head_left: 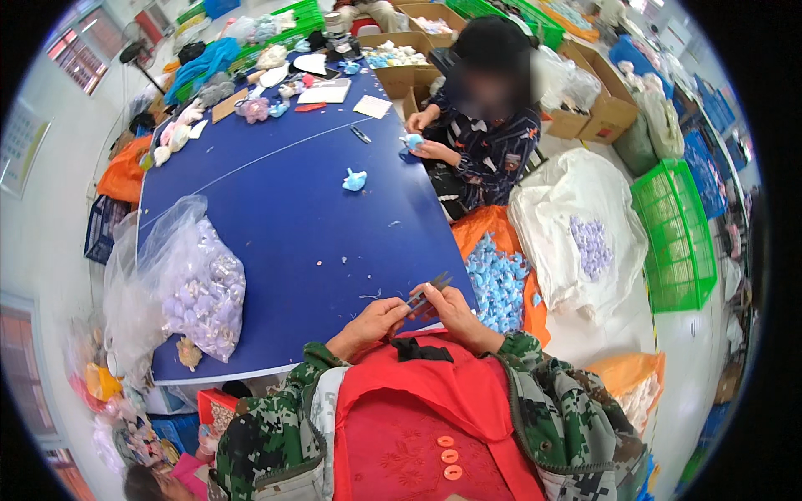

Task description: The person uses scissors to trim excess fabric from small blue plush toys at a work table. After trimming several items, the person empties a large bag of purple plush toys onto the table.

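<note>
Close to my body, at the table's front edge, a pair of dark grey thread snips (432,287) is in my right hand (455,312), blades pointing up and away to the right. My left hand (373,324) is closed in a pinch right beside the snips; what lies between its fingers is too small to make out. A fine pale thread (370,296) shows just above the left fingers. Farther off, a small light-blue plush piece (354,179) lies on the blue table (292,225). Loose thread scraps are scattered nearer my hands.
A clear bag of lilac plush pieces (205,292) stands at the table's left. Right of the table are an orange sack of blue pieces (499,280), a white sack (543,209) and a green crate (675,234). Across the corner a co-worker (493,125) holds a blue piece.
</note>
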Action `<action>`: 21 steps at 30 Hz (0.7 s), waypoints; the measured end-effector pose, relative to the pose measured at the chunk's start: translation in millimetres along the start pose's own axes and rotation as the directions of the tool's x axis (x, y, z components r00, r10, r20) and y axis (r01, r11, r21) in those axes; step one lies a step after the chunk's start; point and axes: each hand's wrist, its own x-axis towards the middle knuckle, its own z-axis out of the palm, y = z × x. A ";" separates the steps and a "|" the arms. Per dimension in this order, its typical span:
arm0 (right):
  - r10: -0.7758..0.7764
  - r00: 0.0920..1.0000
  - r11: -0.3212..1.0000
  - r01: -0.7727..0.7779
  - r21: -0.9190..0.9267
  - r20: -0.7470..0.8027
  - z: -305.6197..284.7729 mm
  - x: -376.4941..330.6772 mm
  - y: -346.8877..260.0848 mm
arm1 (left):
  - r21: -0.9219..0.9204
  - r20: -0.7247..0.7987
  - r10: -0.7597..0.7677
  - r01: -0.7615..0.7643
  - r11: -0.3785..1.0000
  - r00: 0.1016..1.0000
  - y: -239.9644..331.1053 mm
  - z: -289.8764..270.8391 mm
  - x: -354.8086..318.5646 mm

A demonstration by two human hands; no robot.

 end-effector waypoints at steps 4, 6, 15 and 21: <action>0.081 0.996 0.996 -0.082 -0.035 -0.032 -7.0 2.6 19.3 | -0.084 -0.110 -0.086 0.077 0.993 0.990 -14.9 -8.5 -0.5; 0.113 0.993 0.992 -0.114 -0.054 -0.020 -2.3 6.7 27.7 | -0.155 -0.208 -0.142 0.110 0.982 0.968 -31.4 -16.9 -7.0; 0.072 0.997 0.997 -0.072 -0.026 -0.002 0.2 -4.8 69.0 | -0.252 -0.432 -0.251 0.152 0.956 0.866 -85.0 -48.8 -37.3; 0.082 0.996 0.994 -0.084 -0.070 -0.028 2.6 -7.1 70.3 | -0.382 -0.604 -0.349 0.124 0.916 0.716 -144.2 -98.9 -64.7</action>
